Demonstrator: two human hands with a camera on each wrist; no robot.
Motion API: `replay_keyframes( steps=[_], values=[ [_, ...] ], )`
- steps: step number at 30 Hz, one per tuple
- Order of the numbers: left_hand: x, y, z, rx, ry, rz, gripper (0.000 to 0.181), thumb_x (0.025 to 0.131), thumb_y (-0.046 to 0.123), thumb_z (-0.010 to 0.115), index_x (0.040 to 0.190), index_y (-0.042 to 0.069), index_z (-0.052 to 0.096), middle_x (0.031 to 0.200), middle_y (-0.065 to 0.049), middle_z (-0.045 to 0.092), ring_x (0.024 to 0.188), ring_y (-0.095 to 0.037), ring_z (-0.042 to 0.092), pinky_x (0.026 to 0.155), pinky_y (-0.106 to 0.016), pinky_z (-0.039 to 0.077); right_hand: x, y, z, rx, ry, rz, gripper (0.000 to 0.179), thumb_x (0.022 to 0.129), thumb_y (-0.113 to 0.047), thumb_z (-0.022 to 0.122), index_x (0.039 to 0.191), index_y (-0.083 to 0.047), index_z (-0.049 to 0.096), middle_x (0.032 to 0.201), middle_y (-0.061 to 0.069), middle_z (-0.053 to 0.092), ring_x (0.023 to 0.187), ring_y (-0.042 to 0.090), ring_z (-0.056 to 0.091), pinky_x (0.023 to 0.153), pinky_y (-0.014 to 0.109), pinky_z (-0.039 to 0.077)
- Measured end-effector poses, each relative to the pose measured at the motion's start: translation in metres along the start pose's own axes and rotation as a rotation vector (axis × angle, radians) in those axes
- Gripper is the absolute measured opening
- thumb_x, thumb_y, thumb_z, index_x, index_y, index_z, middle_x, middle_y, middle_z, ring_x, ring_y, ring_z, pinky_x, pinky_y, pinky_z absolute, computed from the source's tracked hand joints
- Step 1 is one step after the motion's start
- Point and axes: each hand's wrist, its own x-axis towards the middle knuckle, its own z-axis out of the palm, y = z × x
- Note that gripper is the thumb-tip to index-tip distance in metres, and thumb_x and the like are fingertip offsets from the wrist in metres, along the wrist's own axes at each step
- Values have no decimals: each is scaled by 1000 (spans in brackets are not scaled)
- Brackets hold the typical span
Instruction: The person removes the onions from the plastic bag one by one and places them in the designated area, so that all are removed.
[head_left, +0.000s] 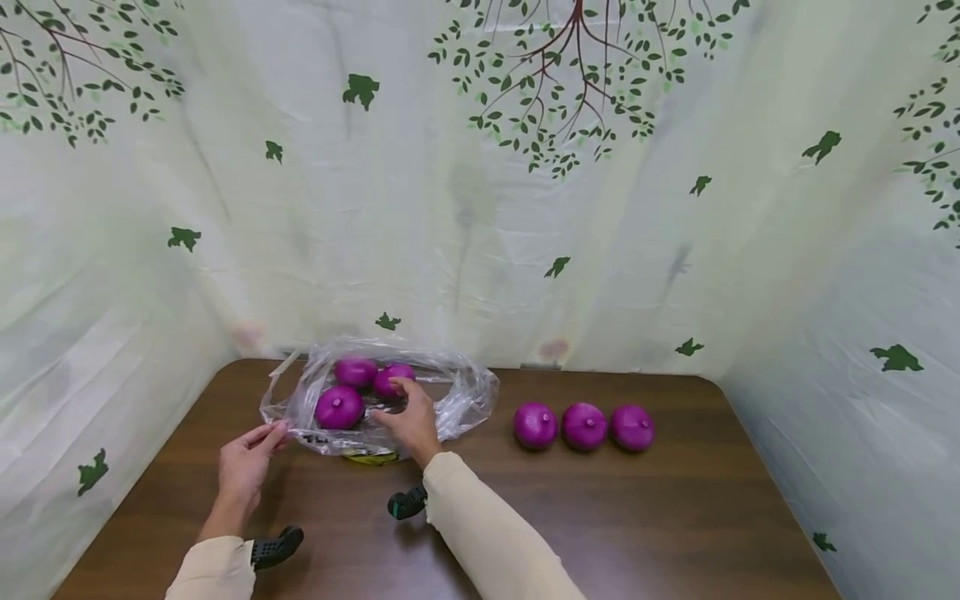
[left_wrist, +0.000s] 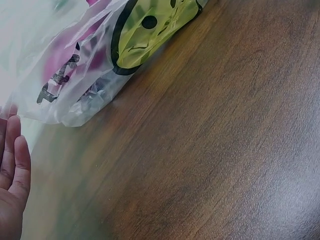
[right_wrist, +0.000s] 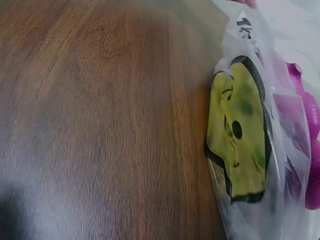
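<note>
A clear plastic bag (head_left: 468, 404) with a yellow printed figure (right_wrist: 245, 135) lies on its side on the table, its top side gaping. Inside it sit a front purple onion (head_left: 339, 407), a back one (head_left: 356, 372) and a third (head_left: 392, 379) on the right. My left hand (head_left: 246, 467) pinches the bag's left edge between thumb and fingers. Over the bag's opening is my right hand (head_left: 414, 423), thumb and fingers spread apart, fingertips right at the third onion and nothing gripped between them. The left wrist view shows left fingers (left_wrist: 22, 162) beside the bag's corner.
On the brown wooden table (head_left: 675, 517), three more purple onions stand in a row right of the bag: one nearest it (head_left: 535, 426), a middle one (head_left: 584, 426) and an outer one (head_left: 632, 427). A leaf-patterned curtain (head_left: 480, 250) hangs behind the table and at both sides.
</note>
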Motion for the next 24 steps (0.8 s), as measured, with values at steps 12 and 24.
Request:
replay_keyframes(
  steps=[12,24],
  values=[
    [-2,-5,2,-108,16,51,6,92,19,67,90,20,73,72,20,67,73,1,66,71,-10,49,-3,-2,26,36,-83,9,57,75,-11,84,125,-1,59,119,14,63,114,30,57,96,38,46],
    [-1,-4,-1,-31,14,64,46,93,25,65,121,-10,61,75,20,67,77,-1,67,73,-9,48,-2,-7,48,7,-54,32,61,72,-13,86,126,-5,58,122,10,63,114,29,57,96,32,46]
  ],
)
